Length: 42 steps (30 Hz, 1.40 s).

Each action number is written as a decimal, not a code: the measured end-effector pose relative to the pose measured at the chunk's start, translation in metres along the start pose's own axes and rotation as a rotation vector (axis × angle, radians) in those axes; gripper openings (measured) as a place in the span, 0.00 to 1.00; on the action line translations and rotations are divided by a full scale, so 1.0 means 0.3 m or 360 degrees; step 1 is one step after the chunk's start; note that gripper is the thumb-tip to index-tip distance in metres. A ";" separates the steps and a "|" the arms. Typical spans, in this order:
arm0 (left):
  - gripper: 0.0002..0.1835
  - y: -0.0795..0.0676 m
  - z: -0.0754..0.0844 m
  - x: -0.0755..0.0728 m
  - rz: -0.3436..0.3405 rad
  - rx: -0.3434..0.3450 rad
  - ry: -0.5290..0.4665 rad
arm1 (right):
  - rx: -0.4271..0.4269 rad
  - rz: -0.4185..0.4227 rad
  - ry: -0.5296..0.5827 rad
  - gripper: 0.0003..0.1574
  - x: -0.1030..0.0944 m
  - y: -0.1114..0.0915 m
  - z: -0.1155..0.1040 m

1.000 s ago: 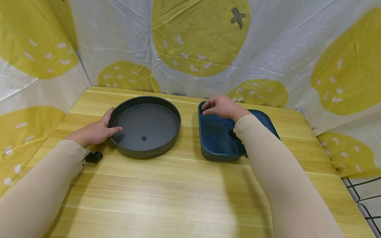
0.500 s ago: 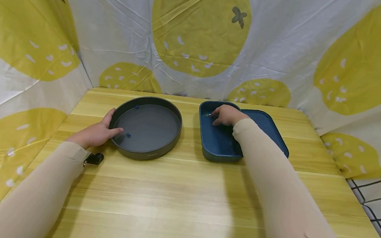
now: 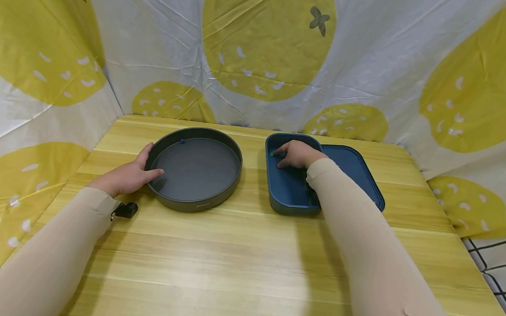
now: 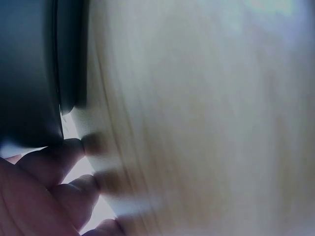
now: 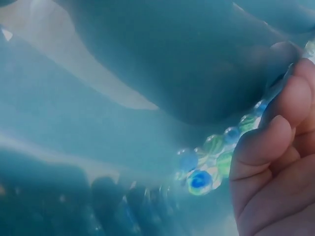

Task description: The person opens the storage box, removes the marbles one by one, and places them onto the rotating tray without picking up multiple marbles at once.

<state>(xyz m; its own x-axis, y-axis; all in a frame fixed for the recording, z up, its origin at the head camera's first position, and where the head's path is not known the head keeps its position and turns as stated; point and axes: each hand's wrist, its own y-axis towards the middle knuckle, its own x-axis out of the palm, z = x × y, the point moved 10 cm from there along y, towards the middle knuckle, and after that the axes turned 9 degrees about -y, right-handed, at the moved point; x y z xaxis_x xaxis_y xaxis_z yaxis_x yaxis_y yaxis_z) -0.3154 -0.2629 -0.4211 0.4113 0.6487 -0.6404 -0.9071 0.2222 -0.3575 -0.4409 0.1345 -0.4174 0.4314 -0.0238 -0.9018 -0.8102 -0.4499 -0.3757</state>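
On the tabletop [image 3: 212, 252], our left hand [image 3: 123, 176] rested against the rim of the round pan [image 3: 195, 174], thumb and fingers apart. Our right hand [image 3: 298, 156] reached into the blue container [image 3: 291, 199], its thumb and forefinger parted beside glassy marbles [image 5: 201, 182]. Far back in the pan sat a blue marble [image 3: 182, 141]. We judged we were picking marbles out; next called for a neat pinch.
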 end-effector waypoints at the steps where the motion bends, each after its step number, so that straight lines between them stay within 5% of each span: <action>1: 0.57 0.000 0.000 0.000 0.0000 0.0000 0.0002 | -0.0005 -0.0004 0.0002 0.33 0.002 0.002 -0.002; 27: 0.56 -0.006 0.002 -0.001 -0.0001 -0.0009 0.0006 | -0.0179 -0.0055 0.0061 0.13 0.041 -0.003 -0.090; 42: 0.56 -0.005 0.005 0.002 -0.0007 -0.0002 0.0000 | -0.0185 -0.0124 0.0063 0.14 0.044 -0.011 -0.087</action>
<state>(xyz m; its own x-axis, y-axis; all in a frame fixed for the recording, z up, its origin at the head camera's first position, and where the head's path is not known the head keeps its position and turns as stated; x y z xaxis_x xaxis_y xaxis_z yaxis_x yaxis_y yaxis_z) -0.3139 -0.2619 -0.4199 0.4151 0.6477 -0.6389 -0.9052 0.2240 -0.3611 -0.4223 0.1125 -0.4224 0.5083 -0.0191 -0.8610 -0.7233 -0.5520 -0.4148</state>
